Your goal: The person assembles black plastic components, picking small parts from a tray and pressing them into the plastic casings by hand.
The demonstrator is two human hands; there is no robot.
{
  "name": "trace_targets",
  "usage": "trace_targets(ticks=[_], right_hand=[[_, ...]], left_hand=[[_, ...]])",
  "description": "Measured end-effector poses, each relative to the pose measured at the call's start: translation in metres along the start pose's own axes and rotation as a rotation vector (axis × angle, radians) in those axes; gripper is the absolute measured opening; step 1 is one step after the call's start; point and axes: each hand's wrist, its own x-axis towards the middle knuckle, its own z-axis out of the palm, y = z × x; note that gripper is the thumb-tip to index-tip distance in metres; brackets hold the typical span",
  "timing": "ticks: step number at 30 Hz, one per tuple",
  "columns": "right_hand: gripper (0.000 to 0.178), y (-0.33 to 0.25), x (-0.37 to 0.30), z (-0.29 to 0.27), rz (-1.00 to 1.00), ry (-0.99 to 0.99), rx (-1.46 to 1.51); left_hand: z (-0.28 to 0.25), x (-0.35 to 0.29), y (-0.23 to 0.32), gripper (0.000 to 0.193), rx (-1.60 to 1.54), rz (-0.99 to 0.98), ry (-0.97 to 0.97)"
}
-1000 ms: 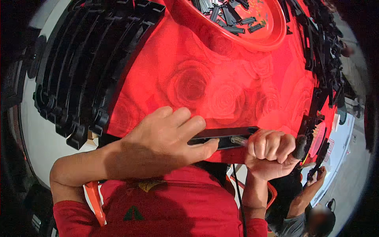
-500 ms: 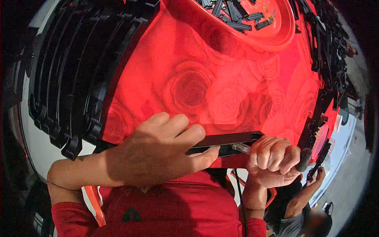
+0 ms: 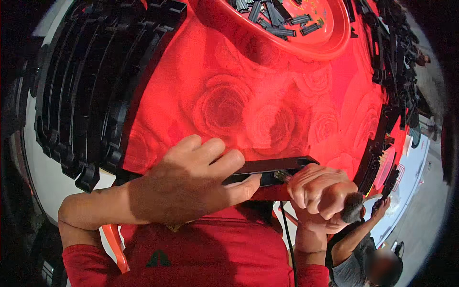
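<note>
My left hand (image 3: 191,184) is closed round a long black plastic part (image 3: 272,166), a narrow channel-shaped piece lying crosswise near the table's front edge. My right hand (image 3: 320,193) is wrapped round a hand tool with a dark, rounded butt (image 3: 353,208) showing past the little-finger side. The tool's pale, ribbed front end (image 3: 282,176) reaches into the channel of the black part. Its exact kind is hidden by my fingers.
Stacked long black plastic parts (image 3: 91,91) line the table's left. A red basin (image 3: 334,45) at the far side holds small dark pieces. More black parts (image 3: 387,62) crowd the right edge. A co-worker's hand (image 3: 381,209) is at lower right, beyond my right hand.
My right hand has shifted a little left with the tool and turned, its butt end dropping. The black part stays in my left hand, nearly still. The co-worker's arm has moved slightly.
</note>
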Motion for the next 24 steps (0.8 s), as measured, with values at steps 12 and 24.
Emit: trace_targets(ticks=[12,24], right_hand=[[0.062,0.001,-0.008,0.010,-0.146,0.175,0.396],[0.026,-0.004,-0.022,0.007,0.284,0.167,-1.174]], left_hand=[[0.007,-0.011,0.006,0.041,-0.077,0.005,0.066],[0.013,-0.009,0.077,0.061,-0.420,-0.317,0.119]])
